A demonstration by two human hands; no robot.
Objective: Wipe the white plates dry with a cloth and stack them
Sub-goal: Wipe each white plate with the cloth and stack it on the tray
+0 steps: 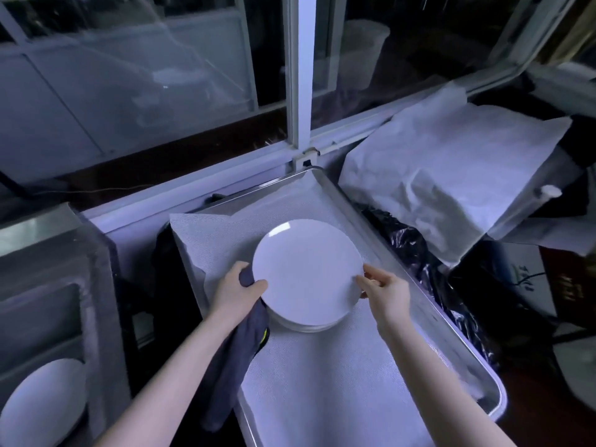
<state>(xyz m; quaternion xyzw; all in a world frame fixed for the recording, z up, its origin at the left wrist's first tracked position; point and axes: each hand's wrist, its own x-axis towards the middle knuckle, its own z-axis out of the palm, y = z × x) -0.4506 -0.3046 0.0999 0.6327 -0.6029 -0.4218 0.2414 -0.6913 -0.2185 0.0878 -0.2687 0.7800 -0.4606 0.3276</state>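
two bare forearms reach in from the bottom edge toward a long metal tray (493, 408) lined with a white textured mat (322, 382). a round white plate (306, 269) lies between the hands, over a short stack of white plates (309, 327) in the middle of the tray. whether it rests on the stack or is held just clear of it cannot be told. the left hand (237, 287) is closed on the plate's left edge, thumb on top. a dark grey cloth (232, 359) is bunched under its fingers against the rim and hangs down along the forearm, past the tray's left side. the right hand (385, 287) pinches the plate's right edge between thumb and curled fingers. to the right of the tray sits a large bundle covered in crumpled white paper (451, 175), with a black plastic bag (419, 253) between bundle and tray. behind the tray stands a white window frame (300, 75). at lower left, another white plate (42, 404) sits in a grey container.
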